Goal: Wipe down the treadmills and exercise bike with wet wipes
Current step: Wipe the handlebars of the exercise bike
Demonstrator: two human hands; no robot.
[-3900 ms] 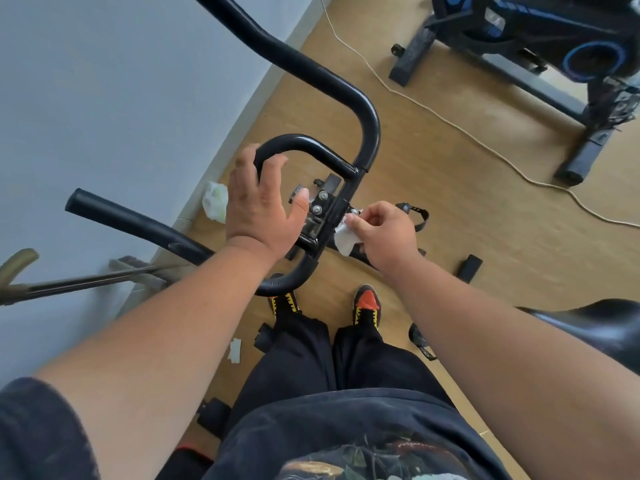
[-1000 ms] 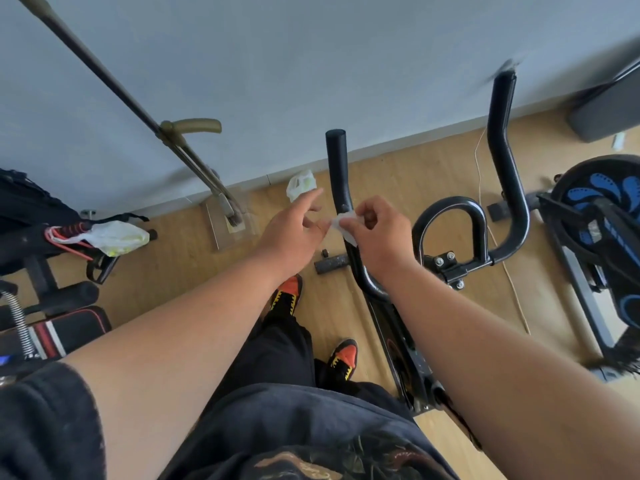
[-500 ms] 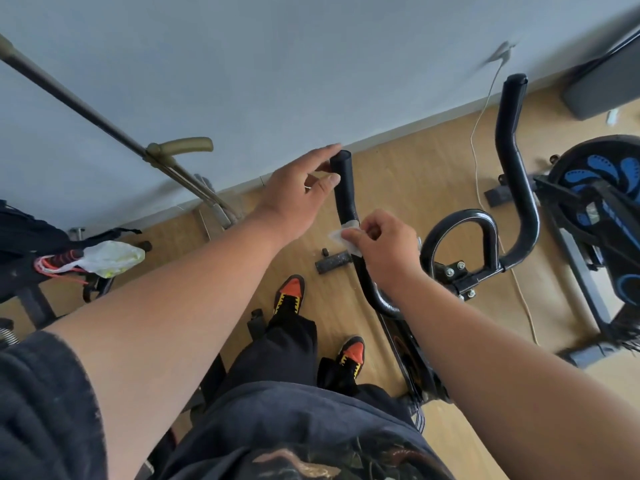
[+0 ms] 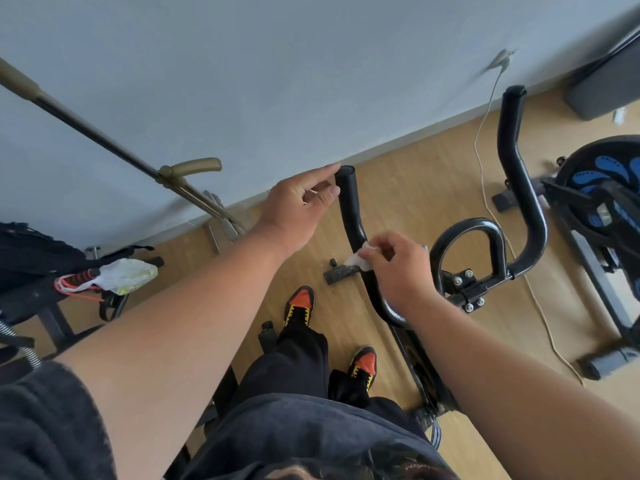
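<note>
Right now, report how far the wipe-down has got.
Done: nothing shows as finished. In hand: the right hand presses a wet wipe on the bike's left handlebar; the left hand reaches toward its tip. Left: the right handlebar and the blue machine.

Both bare forearms reach forward. The left hand [image 4: 302,202] is raised higher and farther out, fingers extended, thumb bent across the palm, holding nothing. The right hand [image 4: 398,268] sits lower, back up, fingers curled inward with thumb and fingertips pinching a wipe [image 4: 358,260].
</note>
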